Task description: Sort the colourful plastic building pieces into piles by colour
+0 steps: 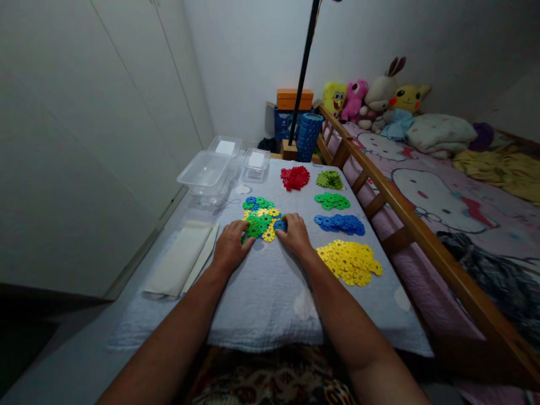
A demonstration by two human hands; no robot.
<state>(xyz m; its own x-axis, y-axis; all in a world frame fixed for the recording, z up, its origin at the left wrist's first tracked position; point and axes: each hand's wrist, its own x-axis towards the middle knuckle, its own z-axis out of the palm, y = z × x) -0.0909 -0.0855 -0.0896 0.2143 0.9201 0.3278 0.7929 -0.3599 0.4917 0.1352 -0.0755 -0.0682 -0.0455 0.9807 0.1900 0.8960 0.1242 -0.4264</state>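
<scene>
A mixed pile of flower-shaped plastic building discs point(264, 212), in green, yellow and blue, lies mid-table between my hands. My left hand point(230, 244) rests at the pile's left edge, thumb and fingers curled around its near corner; what they grip is partly hidden. On the opposite side, my right hand point(297, 236) pinches a blue disc point(279, 225) between thumb and forefinger. To the right, same-coloured discs form separate groups: a yellow pile point(349, 261), a blue row point(340, 224), a green group point(332, 201), an olive-green group point(329, 180) and a red pile point(295, 178).
Clear plastic boxes point(208, 171) stand at the table's back left, with a lidded one point(255, 164) beside them. A folded beige cloth point(179, 259) lies at the left. A wooden bed rail point(383, 197) borders the right side; a black pole point(304, 73) rises behind.
</scene>
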